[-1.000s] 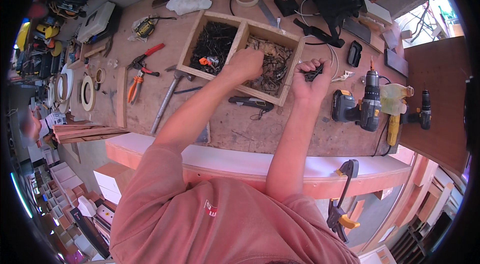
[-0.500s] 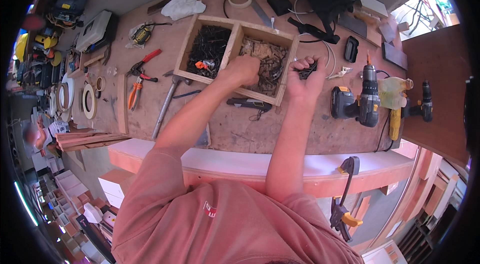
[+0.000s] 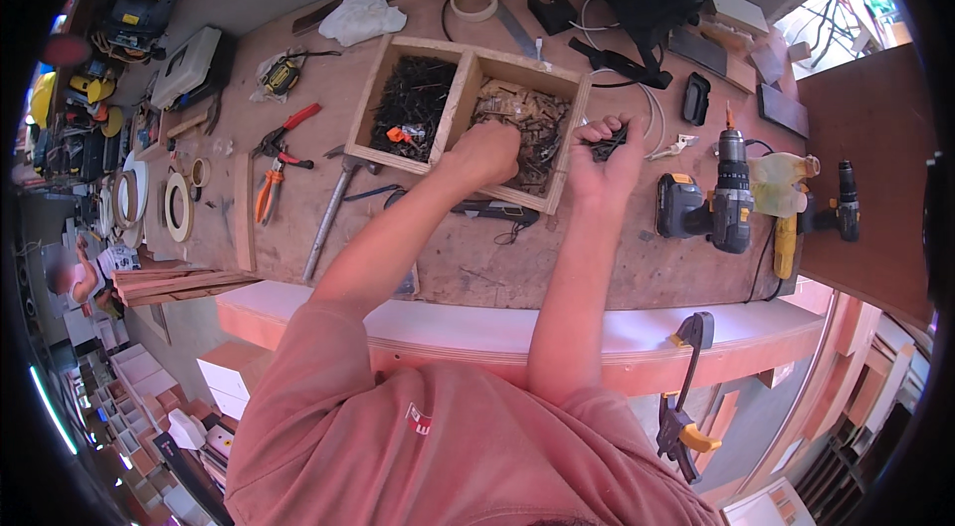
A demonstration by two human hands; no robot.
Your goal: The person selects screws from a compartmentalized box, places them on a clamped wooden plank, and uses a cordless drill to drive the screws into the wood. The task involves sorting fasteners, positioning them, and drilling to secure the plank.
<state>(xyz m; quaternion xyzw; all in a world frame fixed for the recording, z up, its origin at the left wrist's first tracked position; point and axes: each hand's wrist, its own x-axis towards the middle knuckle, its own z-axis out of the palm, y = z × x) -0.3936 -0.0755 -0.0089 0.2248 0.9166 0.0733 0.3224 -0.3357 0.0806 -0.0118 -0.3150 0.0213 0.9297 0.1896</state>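
A two-part wooden box lies on the workbench. Its left compartment is full of black screws with a small orange piece on top; brown and tan small fasteners fill the right one. My left hand reaches over the near side into the right compartment, fingers curled down among the contents, their tips hidden. Just right of the box, my right hand is palm up with fingers curled round a small bunch of dark screws.
Left of the box lie a hammer, orange-handled pliers and a tape measure. Two cordless drills stand at the right. A utility knife sits before the box. A clamp grips the bench's front edge.
My left hand has shifted slightly, still inside the right compartment. The right hand keeps its hold on the screws, with its fingers slightly moved.
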